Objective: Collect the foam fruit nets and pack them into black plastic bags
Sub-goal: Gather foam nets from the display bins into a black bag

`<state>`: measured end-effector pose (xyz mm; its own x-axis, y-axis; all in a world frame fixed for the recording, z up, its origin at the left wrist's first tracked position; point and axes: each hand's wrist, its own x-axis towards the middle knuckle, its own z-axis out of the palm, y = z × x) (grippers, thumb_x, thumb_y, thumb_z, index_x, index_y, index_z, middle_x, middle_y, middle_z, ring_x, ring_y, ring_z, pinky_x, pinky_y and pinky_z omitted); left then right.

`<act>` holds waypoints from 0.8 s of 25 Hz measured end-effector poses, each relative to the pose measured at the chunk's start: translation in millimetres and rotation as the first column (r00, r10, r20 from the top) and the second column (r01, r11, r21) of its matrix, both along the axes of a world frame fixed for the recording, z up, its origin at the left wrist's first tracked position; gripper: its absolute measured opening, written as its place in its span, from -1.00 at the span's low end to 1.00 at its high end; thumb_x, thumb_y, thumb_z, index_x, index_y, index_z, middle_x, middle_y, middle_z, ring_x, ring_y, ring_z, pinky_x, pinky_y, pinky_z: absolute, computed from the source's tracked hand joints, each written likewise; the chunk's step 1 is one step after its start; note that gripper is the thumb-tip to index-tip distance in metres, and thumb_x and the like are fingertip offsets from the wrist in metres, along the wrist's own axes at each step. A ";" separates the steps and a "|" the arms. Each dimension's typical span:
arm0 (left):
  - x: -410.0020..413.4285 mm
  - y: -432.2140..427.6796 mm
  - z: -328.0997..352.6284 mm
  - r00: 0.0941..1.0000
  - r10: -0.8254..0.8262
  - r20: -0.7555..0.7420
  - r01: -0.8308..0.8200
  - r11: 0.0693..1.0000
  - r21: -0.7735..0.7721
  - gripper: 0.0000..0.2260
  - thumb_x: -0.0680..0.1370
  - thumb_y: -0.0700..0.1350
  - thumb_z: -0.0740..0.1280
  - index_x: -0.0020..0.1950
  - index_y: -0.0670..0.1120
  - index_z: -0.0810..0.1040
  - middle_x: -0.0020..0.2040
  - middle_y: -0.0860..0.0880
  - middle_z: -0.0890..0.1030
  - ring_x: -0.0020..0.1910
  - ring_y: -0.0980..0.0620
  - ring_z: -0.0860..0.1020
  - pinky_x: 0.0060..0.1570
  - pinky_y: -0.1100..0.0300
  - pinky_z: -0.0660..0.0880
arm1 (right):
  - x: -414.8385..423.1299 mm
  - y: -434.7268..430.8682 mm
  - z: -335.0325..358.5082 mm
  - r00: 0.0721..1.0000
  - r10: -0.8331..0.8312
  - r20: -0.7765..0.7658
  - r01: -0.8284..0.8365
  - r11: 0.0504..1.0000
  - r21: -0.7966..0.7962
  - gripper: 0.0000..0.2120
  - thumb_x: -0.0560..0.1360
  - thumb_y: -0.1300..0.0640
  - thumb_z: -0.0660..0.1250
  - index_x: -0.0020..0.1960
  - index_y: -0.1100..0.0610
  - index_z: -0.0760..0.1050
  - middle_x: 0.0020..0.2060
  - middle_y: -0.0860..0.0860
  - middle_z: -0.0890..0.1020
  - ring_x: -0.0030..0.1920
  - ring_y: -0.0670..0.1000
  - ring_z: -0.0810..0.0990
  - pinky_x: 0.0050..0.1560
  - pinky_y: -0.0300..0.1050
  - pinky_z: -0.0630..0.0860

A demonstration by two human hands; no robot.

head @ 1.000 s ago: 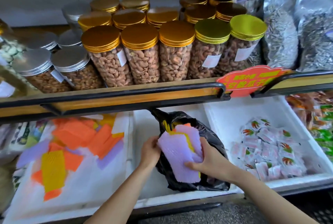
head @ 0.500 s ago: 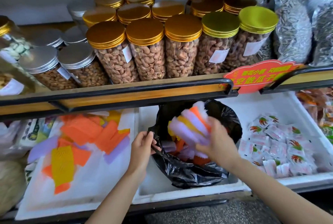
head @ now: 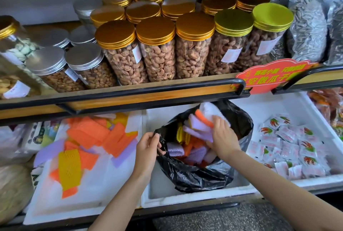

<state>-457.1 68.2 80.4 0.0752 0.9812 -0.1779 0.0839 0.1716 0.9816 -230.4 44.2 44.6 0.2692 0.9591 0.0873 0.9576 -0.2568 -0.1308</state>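
A black plastic bag (head: 194,175) stands open in the middle white foam box (head: 185,196). My left hand (head: 147,147) pinches its left rim and holds the mouth open. Inside the mouth, my right hand (head: 221,138) grips a stack of purple, orange and white foam nets (head: 201,126), pushed down into the bag. More purple, orange and yellow nets (head: 187,151) lie inside the bag. Loose orange, purple and yellow foam nets (head: 87,143) are scattered on the white foam tray (head: 78,204) at the left.
A shelf with a black rail (head: 130,91) overhangs the boxes, loaded with gold-lidded nut jars (head: 157,52) and silver-lidded jars (head: 55,71). A red sign (head: 271,76) hangs on the rail. A white box of small snack packets (head: 289,147) sits right of the bag.
My right hand has carried the stack of nets from above the bag's mouth down into it. The bag's mouth is now spread wider, with my left hand still on its rim.
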 end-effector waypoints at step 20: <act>-55.0 22.0 -2.2 0.960 -0.263 -0.096 0.263 0.965 -0.011 -0.86 0.59 -0.22 0.23 -0.06 0.01 0.49 -0.18 0.00 0.57 -0.21 0.08 0.55 -0.11 0.22 0.46 | -83.3 2.9 27.3 0.947 0.310 0.080 -0.320 0.925 0.205 -0.73 0.43 0.10 0.30 0.10 0.15 0.46 -0.14 0.07 0.59 -0.12 0.10 0.58 -0.11 -0.11 0.45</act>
<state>-512.1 90.2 78.2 0.3131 0.9294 -0.1952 0.2192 0.1292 0.9671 -313.7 47.1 71.9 -0.0531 0.9513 0.3038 0.9907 0.0883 -0.1034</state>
